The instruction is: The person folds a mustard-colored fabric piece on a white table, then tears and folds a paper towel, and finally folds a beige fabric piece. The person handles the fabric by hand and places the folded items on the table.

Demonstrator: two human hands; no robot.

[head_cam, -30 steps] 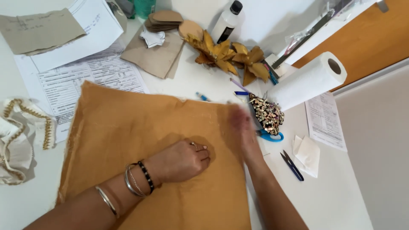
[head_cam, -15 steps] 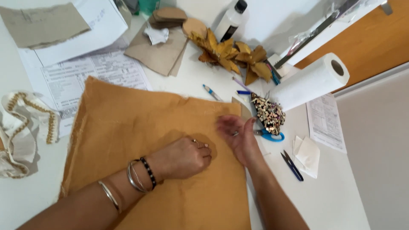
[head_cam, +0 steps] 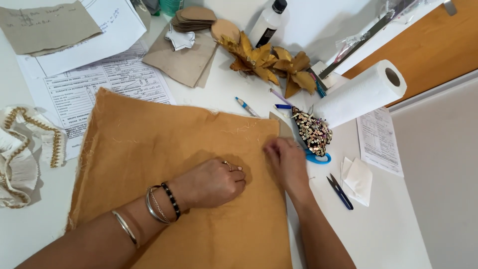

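A large mustard-brown fabric (head_cam: 164,149) lies flat on the white table (head_cam: 378,229). My left hand (head_cam: 211,183), with a ring and several bracelets at the wrist, rests on the middle of the fabric, its fingers curled under into a loose fist. My right hand (head_cam: 285,160) lies on the fabric's right edge, fingertips pointing up-left beside a small tan paper piece (head_cam: 285,128). Those fingertips are blurred, and whether they pinch the cloth cannot be told.
A sequined piece (head_cam: 312,133) sits over blue-handled scissors (head_cam: 318,158) just right of my right hand. Nearby are thread snips (head_cam: 340,191), a paper towel roll (head_cam: 361,93), golden fabric leaves (head_cam: 271,62), a pen (head_cam: 247,106), a glue bottle (head_cam: 268,22), printed papers (head_cam: 94,84), tan cutouts (head_cam: 191,17) and gold-trimmed lace (head_cam: 25,144).
My right hand came down onto the fabric's right edge, spread flat, then drew its fingers together. My left hand has stayed in place on the fabric.
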